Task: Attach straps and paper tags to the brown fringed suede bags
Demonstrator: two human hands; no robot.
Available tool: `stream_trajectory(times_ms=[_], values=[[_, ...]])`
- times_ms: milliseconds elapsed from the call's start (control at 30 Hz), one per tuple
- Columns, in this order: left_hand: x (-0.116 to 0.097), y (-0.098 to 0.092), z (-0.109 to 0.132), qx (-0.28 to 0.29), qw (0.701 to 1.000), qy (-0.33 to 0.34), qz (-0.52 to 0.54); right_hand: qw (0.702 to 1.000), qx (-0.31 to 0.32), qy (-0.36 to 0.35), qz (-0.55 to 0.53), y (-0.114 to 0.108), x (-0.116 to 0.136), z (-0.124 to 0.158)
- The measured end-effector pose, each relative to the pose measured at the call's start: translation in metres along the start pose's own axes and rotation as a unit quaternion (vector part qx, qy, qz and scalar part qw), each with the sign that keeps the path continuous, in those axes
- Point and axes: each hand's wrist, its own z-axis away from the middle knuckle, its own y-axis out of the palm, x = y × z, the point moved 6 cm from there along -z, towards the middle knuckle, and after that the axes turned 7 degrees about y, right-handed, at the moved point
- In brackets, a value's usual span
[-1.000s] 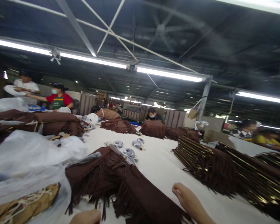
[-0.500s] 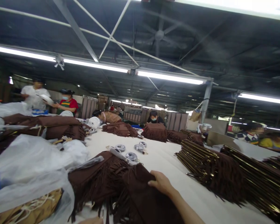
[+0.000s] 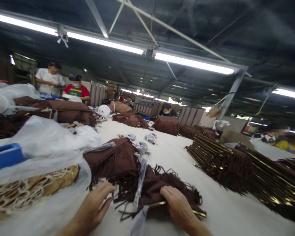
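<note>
Left hand (image 3: 92, 209) arrived; fringed bag (image 3: 162, 193) underneath (touching).

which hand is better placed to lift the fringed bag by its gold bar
Right. The right hand already lies on the fringed bag at its gold bar; the left hand rests beside the fringe.

Long white table (image 3: 172, 164). Near end: brown fringed bag (image 3: 162, 191) lying flat. Just left of it, a pile of fringed bags (image 3: 115, 160); further left, clear plastic bags (image 3: 41, 141). Beyond it, small packets of hardware (image 3: 142, 139). Right of it, well apart, a leaning row of gold-edged brown bags (image 3: 221, 160).
</note>
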Motion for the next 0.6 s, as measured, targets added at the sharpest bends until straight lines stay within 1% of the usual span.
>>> stream_trajectory(times_ms=[33, 67, 100, 167, 200, 233, 300, 333, 400, 433, 500, 567, 600], values=[[-0.008, 0.002, -0.002, 0.024, 1.000, 0.010, 0.003, 1.000, 0.018, 0.013, -0.009, 0.012, -0.001, 0.010], [-0.017, 0.006, -0.006, 0.052, 0.998, 0.025, 0.006, 0.999, 0.039, 0.030, -0.018, 0.019, -0.001, 0.019], [-0.027, 0.010, -0.009, 0.076, 0.996, 0.045, 0.010, 0.997, 0.062, 0.044, -0.028, 0.022, -0.002, 0.024], [-0.047, 0.020, -0.018, 0.126, 0.987, 0.098, 0.013, 0.994, 0.092, 0.051, -0.039, 0.011, 0.004, 0.030], [-0.057, 0.026, -0.023, 0.150, 0.981, 0.123, 0.009, 0.994, 0.094, 0.034, -0.039, 0.001, 0.011, 0.030], [-0.065, 0.033, -0.027, 0.172, 0.975, 0.142, 0.002, 0.996, 0.082, 0.002, -0.036, -0.011, 0.021, 0.030], [-0.077, 0.049, -0.036, 0.204, 0.967, 0.154, -0.023, 0.995, 0.038, -0.090, -0.020, -0.032, 0.048, 0.030], [-0.081, 0.057, -0.041, 0.211, 0.965, 0.153, -0.036, 0.991, 0.016, -0.135, -0.009, -0.038, 0.061, 0.032], [-0.086, 0.074, -0.048, 0.216, 0.961, 0.160, -0.059, 0.979, -0.022, -0.201, 0.005, -0.040, 0.083, 0.036], [-0.088, 0.083, -0.049, 0.216, 0.959, 0.171, -0.072, 0.976, -0.040, -0.215, 0.008, -0.037, 0.090, 0.037], [-0.089, 0.097, -0.050, 0.202, 0.950, 0.214, -0.106, 0.974, -0.071, -0.217, 0.006, -0.026, 0.095, 0.038], [-0.089, 0.105, -0.047, 0.170, 0.937, 0.270, -0.141, 0.971, -0.116, -0.207, -0.004, -0.019, 0.090, 0.040], [-0.087, 0.106, -0.046, 0.153, 0.931, 0.294, -0.153, 0.970, -0.141, -0.201, -0.003, -0.019, 0.084, 0.042]])
